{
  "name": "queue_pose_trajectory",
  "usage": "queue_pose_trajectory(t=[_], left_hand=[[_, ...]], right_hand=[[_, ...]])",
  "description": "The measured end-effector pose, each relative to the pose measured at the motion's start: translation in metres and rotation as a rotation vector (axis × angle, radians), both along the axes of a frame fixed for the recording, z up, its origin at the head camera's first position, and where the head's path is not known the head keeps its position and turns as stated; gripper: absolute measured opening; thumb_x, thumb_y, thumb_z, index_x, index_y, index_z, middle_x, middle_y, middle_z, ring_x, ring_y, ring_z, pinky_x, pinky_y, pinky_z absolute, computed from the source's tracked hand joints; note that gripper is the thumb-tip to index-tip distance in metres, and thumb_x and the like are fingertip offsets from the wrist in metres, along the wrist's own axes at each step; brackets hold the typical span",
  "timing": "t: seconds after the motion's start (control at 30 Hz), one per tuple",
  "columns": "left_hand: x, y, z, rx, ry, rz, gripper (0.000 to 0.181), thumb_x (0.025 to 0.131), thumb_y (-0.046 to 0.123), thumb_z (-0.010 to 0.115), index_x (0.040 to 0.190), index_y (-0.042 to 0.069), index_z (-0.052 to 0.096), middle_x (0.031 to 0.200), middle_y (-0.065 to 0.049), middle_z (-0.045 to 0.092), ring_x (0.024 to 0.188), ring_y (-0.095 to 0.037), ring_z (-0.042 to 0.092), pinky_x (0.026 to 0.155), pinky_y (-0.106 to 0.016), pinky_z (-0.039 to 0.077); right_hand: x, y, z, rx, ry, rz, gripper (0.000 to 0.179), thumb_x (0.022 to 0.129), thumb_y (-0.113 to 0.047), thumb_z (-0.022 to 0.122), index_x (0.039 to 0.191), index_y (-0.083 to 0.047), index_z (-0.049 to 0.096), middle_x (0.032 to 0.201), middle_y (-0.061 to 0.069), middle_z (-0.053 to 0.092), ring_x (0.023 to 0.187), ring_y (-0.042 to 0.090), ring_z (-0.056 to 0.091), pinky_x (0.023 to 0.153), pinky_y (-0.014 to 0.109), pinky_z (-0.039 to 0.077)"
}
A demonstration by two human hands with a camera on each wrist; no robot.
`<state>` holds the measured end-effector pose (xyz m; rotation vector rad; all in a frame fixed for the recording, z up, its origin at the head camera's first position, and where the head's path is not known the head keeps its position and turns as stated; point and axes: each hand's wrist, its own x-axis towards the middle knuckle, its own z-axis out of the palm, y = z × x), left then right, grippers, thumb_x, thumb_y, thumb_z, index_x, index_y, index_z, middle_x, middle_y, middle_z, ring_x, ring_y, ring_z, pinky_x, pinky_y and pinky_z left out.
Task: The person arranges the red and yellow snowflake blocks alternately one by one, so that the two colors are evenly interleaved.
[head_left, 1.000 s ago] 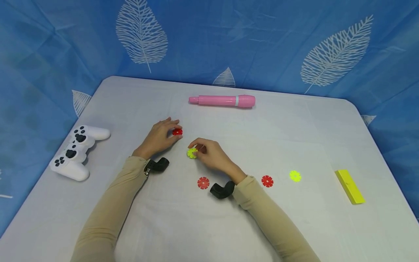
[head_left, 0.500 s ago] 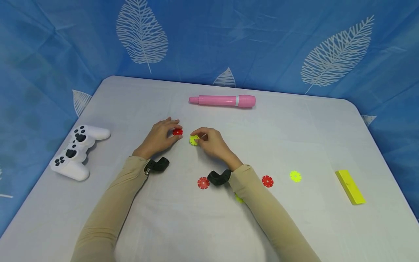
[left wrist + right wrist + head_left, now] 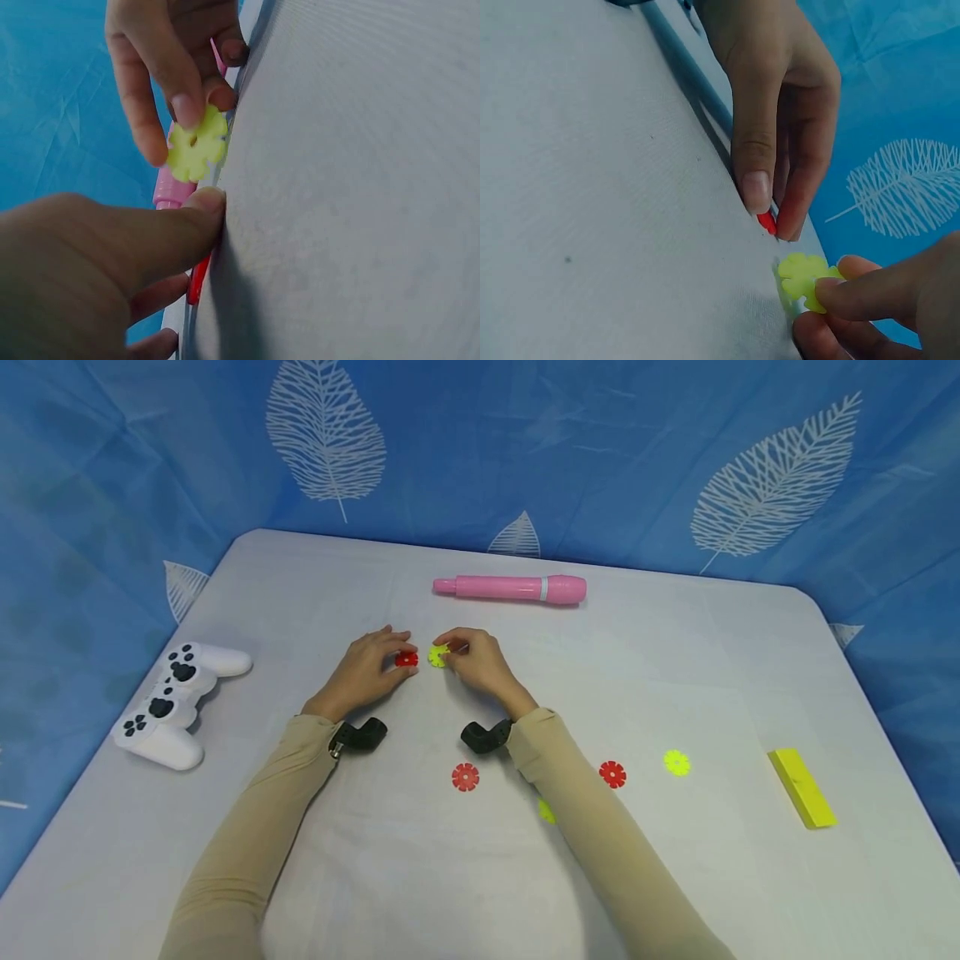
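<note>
In the head view my left hand [image 3: 367, 668] rests on the table and holds a red interlocking disc [image 3: 407, 660] between thumb and fingertips. Only a red sliver [image 3: 198, 282] of it shows in the left wrist view. Just to its right, my right hand [image 3: 477, 660] pinches a yellow-green interlocking disc [image 3: 801, 276] by one edge, thumb on its face. That notched, flower-shaped disc is tilted upright, a small gap away from the red one. Nearer the body lie a paler red disc [image 3: 465, 777] and a yellow disc [image 3: 547, 811] partly hidden by the right sleeve.
A white game controller [image 3: 180, 706] lies at the left. Behind the hands is a pink microphone [image 3: 498, 588]. Toward the right are another red disc [image 3: 612, 774], a yellow disc [image 3: 677, 763] and a yellow block [image 3: 802, 787]. A blue curtain [image 3: 600, 460] hangs behind the table.
My right hand has carried the yellow-green disc away from the body, up level with the red disc. A yellow disc has come out from under the right sleeve. The left hand has stayed put.
</note>
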<state>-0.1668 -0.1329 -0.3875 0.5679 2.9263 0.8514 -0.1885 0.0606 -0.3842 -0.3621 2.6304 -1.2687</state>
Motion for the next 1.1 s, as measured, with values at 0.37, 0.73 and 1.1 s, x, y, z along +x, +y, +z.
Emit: queue_pose_trajectory(t=[0.37, 0.73, 1.1], left_hand=[[-0.001, -0.001, -0.002, 0.005, -0.004, 0.005, 0.035, 0.084, 0.026, 0.063, 0.113, 0.006, 0.062, 0.135, -0.013, 0.048, 0.134, -0.033, 0.031, 0.109, -0.054, 0.02], [-0.002, -0.001, -0.004, -0.01, 0.004, 0.007, 0.036, 0.084, 0.025, 0.064, 0.114, 0.006, 0.062, 0.135, -0.013, 0.048, 0.134, -0.033, 0.031, 0.109, -0.053, 0.02], [-0.001, 0.001, -0.003, -0.03, 0.014, 0.007, 0.038, 0.084, 0.027, 0.064, 0.116, 0.007, 0.06, 0.135, -0.013, 0.049, 0.133, -0.034, 0.032, 0.108, -0.054, 0.022]], right_hand=[[-0.007, -0.008, 0.003, 0.036, -0.018, 0.0, 0.023, 0.084, -0.01, 0.06, 0.107, -0.011, 0.064, 0.1, 0.009, 0.065, 0.094, 0.02, 0.059, 0.081, 0.032, 0.048], [-0.004, -0.017, 0.004, 0.111, 0.026, 0.036, 0.024, 0.084, -0.012, 0.062, 0.107, -0.007, 0.065, 0.1, 0.01, 0.065, 0.094, 0.02, 0.059, 0.083, 0.031, 0.049], [-0.001, -0.019, 0.005, 0.174, 0.062, 0.042, 0.025, 0.083, -0.013, 0.062, 0.107, -0.005, 0.066, 0.098, 0.012, 0.062, 0.09, 0.02, 0.056, 0.078, 0.03, 0.048]])
